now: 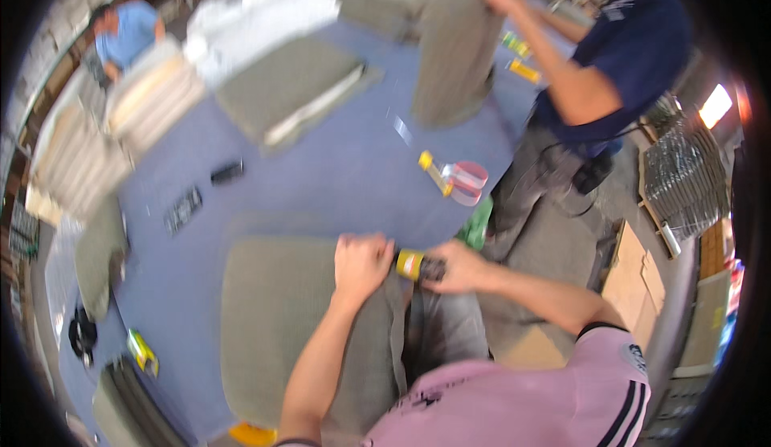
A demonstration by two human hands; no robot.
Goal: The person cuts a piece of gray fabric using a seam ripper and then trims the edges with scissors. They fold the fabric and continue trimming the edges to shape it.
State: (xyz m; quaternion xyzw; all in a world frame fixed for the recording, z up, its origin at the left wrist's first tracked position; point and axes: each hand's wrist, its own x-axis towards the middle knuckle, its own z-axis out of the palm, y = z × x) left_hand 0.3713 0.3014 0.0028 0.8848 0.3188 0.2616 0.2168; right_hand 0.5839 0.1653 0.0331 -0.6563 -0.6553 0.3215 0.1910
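A grey-green upholstered cushion (277, 310) lies flat at the table's near edge, under my left forearm. My left hand (363, 266) is closed at its upper right corner, gripping the fabric edge. In my right hand (459, 266), closed, is a black and yellow hand tool (411, 265); blur hides its exact kind. The tool points left and its tip is close to my left fingers, beside the cushion's right edge. I cannot tell whether it touches the fabric.
On the blue table (313, 182) lie a red-rimmed clear container (467, 182), a black object (227, 172) and a yellow-green item (142, 353). Another cushion (293, 85) lies farther back. A co-worker in dark blue (622, 69) holds an upright cushion (454, 53) at the far right.
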